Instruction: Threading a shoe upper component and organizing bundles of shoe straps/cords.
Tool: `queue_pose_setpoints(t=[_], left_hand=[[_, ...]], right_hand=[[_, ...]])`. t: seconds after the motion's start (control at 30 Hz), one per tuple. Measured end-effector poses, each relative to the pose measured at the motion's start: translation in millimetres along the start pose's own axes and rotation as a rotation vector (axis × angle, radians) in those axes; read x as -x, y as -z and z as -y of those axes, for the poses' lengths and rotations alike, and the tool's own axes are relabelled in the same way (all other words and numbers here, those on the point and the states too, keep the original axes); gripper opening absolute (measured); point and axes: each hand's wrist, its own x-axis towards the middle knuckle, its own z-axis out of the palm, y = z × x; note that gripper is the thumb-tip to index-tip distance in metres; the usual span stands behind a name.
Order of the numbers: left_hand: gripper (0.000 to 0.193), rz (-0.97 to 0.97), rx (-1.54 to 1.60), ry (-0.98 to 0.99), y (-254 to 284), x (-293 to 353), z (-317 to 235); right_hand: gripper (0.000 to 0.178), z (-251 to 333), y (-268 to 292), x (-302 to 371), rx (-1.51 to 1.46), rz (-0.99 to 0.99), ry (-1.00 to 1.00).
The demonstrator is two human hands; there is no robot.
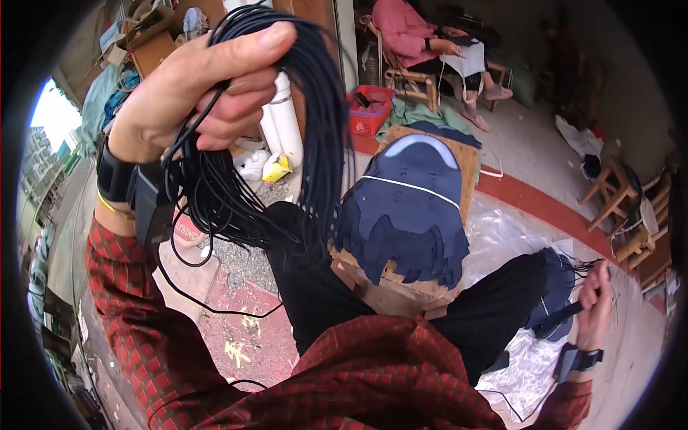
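My left hand [208,89] is raised at the upper left, its fingers wrapped round a thick looped bundle of thin black cords [326,143]. The bundle hangs down over my knee. Far off to the right, my right hand [593,297] is closed, with thin black cord ends [575,268] fanning out beside its fingertips. Close to that hand lies a pile of navy fabric pieces [555,283]. Between my knees, a stack of cut navy fabric pieces [408,193], tied across with a white string, rests on a wooden board [469,161].
Behind the board are a red plastic basket [370,111] and green cloth [430,113]. A person in pink [401,32] sits on a bamboo chair, white cloth in hand. Clear plastic sheeting [502,240] covers floor at right. Wooden chairs [616,190] stand at far right; a white pipe [282,129] at left.
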Motion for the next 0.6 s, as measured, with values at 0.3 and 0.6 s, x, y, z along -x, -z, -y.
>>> queue_pose_setpoints(t=[0.3,0.6], left_hand=[[0.051,0.489,-0.643,0.255,-83,-65,-28],[0.047,0.616,-0.678,0.158,-120,-140,0]], right_hand=[[0.064,19,-166,-13,0.315,0.57,0.219],[0.054,-2,-231,-32,0.38,1.042,-0.054]])
